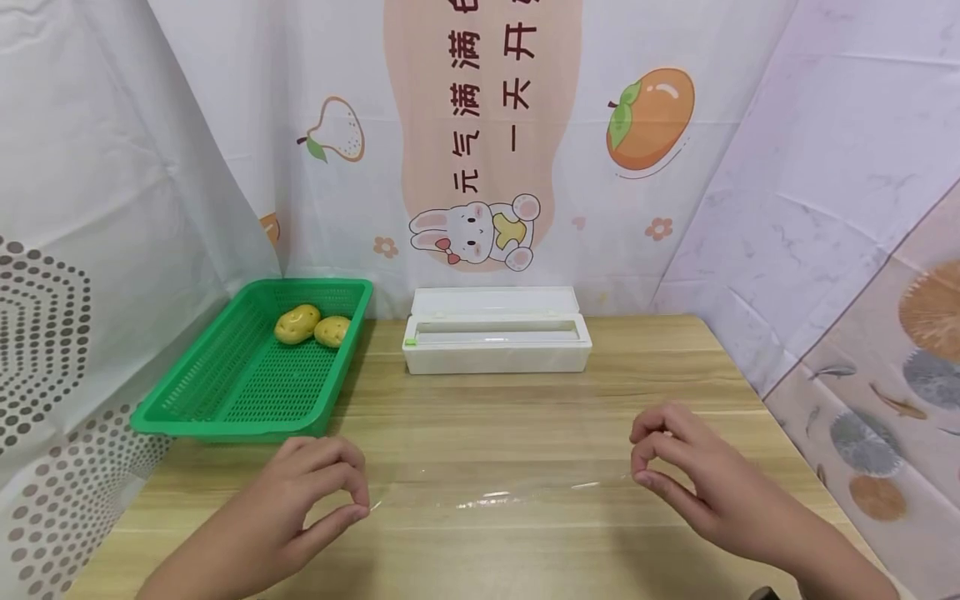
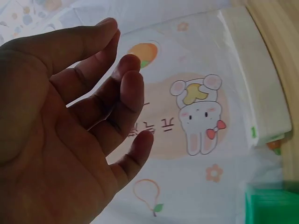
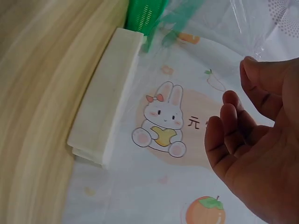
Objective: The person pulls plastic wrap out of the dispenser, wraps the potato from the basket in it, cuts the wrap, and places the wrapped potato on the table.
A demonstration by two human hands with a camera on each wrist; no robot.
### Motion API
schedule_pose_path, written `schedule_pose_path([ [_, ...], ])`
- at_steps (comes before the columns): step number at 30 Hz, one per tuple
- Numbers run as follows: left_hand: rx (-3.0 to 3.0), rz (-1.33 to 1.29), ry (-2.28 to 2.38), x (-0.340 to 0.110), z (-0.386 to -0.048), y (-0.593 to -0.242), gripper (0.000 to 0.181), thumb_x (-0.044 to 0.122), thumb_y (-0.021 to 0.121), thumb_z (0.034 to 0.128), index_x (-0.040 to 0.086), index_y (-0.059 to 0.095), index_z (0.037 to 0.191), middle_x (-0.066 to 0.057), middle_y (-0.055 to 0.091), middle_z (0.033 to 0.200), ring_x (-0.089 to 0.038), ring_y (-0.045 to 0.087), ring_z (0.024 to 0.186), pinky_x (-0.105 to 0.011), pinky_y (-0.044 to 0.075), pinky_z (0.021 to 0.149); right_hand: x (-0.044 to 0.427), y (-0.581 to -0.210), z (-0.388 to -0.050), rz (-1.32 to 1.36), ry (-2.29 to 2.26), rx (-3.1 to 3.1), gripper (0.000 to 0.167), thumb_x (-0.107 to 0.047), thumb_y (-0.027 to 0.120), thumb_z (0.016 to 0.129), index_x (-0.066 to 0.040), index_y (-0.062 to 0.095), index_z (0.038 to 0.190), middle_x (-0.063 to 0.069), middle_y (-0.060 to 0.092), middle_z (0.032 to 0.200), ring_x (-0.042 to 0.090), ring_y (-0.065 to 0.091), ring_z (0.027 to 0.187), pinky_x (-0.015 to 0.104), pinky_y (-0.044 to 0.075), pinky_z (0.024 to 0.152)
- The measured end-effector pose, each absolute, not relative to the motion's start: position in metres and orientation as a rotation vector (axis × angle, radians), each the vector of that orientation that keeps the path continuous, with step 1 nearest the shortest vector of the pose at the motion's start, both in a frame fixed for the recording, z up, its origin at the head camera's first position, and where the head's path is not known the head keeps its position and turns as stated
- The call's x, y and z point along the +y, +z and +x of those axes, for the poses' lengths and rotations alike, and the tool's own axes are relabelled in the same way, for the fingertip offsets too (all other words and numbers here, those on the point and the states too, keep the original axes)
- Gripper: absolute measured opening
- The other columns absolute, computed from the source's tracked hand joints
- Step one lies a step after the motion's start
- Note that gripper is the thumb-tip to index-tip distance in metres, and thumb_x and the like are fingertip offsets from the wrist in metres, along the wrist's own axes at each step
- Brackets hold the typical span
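Observation:
A thin, transparent sheet of plastic wrap (image 1: 495, 500) stretches between the two hands above the table, showing mostly as glints and creases. My left hand (image 1: 303, 500) pinches its left end between thumb and index finger. At the other end, my right hand (image 1: 708, 479) pinches it the same way. Creased plastic wrap (image 3: 240, 23) shows near the right fingertips in the right wrist view. Beyond the hands sits a white wrap dispenser box (image 1: 497, 359), lid up, with a pale roll (image 1: 495, 337) inside. The sheet's exact outline is hard to make out.
On the left, a green plastic basket (image 1: 341, 379) holds two yellow potatoes (image 1: 297, 323). The wood-grain table (image 1: 637, 375) lies under everything. Printed cloth (image 1: 315, 225) hangs behind and along both sides. A small dark object (image 1: 763, 593) shows at the bottom edge, near the right forearm.

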State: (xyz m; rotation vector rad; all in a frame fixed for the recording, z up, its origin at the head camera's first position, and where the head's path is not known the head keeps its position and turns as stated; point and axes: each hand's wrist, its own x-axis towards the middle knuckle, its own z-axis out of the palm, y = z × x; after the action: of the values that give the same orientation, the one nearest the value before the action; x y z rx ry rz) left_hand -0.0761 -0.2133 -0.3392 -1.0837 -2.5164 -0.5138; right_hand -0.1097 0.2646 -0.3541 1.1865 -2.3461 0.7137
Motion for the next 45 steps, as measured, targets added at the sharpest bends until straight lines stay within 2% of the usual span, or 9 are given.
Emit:
schedule_pose_path([
  [3,-2.548,-1.086,-0.541,-0.213,-0.077,-0.353,0.031,0.027,0.081,0.0909,0.046,0.057,0.096,0.031,0.049,0.110,0.001,0.047,0.101,-0.026,0.041,0.087,0.264,-0.363,-0.106,1.187,0.701,-2.440,0.014,-0.022,0.072,0.099,-0.031,0.061,0.099,-0.012,0.052,0.118,0.003,0.050,0.111,0.013,0.039,0.095],
  [11,-2.704,-1.089,-0.589,-0.211,-0.088,-0.389,0.015,0.041,0.070,0.0983,0.046,0.057,0.091,0.033,0.047,0.098,0.012,0.051,0.090,-0.031,0.037,0.091,0.259,-0.393,-0.106,1.203,0.692,-2.512,0.033,-0.014,0.081,0.090,-0.036,0.058,0.099,-0.018,0.050,0.115,0.000,0.051,0.106,0.011,0.039,0.090],
  [15,-2.768,-1.065,-0.598,-0.211,-0.094,-0.398,0.019,0.037,0.074,0.0964,0.044,0.058,0.088,0.033,0.048,0.094,0.012,0.051,0.088,-0.034,0.038,0.092,0.258,-0.406,-0.111,1.197,0.709,-2.522,0.036,-0.012,0.082,0.088,-0.037,0.058,0.098,-0.019,0.051,0.112,0.001,0.052,0.102,0.013,0.040,0.086],
  [19,-2.855,-1.054,-0.651,-0.211,-0.100,-0.407,0.021,0.031,0.078,0.0935,0.042,0.062,0.086,0.033,0.050,0.090,0.010,0.050,0.088,-0.035,0.039,0.092,0.260,-0.417,-0.116,1.197,0.709,-2.580,0.032,-0.015,0.082,0.089,-0.038,0.060,0.096,-0.020,0.051,0.108,-0.001,0.051,0.099,0.017,0.045,0.082],
  [24,-2.908,-1.102,-0.728,-0.209,-0.108,-0.417,0.018,0.027,0.078,0.0929,0.040,0.067,0.087,0.033,0.054,0.086,0.008,0.052,0.084,-0.031,0.044,0.084,0.261,-0.428,-0.122,1.214,0.743,-2.633,0.028,-0.015,0.082,0.088,-0.036,0.064,0.093,-0.019,0.052,0.105,-0.002,0.052,0.094,0.018,0.048,0.079],
  [31,-2.878,-1.117,-0.646,-0.204,-0.110,-0.428,0.025,0.021,0.080,0.0881,0.040,0.066,0.082,0.034,0.052,0.083,0.009,0.050,0.082,-0.033,0.040,0.082,0.257,-0.436,-0.123,1.206,0.706,-2.711,0.026,-0.020,0.082,0.089,-0.038,0.064,0.089,-0.021,0.052,0.100,-0.004,0.050,0.090,0.018,0.046,0.077],
  [40,-2.950,-1.067,-0.607,-0.198,-0.113,-0.433,0.025,0.025,0.081,0.0862,0.041,0.064,0.078,0.033,0.051,0.080,0.006,0.051,0.080,-0.038,0.040,0.088,0.255,-0.440,-0.129,1.165,0.725,-2.818,0.025,-0.016,0.081,0.088,-0.037,0.066,0.087,-0.019,0.053,0.097,0.000,0.051,0.089,0.021,0.047,0.076],
  [45,-2.993,-1.072,-0.632,-0.198,-0.117,-0.435,0.023,0.029,0.083,0.0859,0.042,0.065,0.078,0.033,0.052,0.081,0.007,0.050,0.080,-0.037,0.041,0.089,0.257,-0.444,-0.134,1.205,0.753,-2.853,0.021,-0.020,0.080,0.091,-0.037,0.067,0.088,-0.019,0.055,0.098,0.000,0.052,0.088,0.022,0.047,0.075],
])
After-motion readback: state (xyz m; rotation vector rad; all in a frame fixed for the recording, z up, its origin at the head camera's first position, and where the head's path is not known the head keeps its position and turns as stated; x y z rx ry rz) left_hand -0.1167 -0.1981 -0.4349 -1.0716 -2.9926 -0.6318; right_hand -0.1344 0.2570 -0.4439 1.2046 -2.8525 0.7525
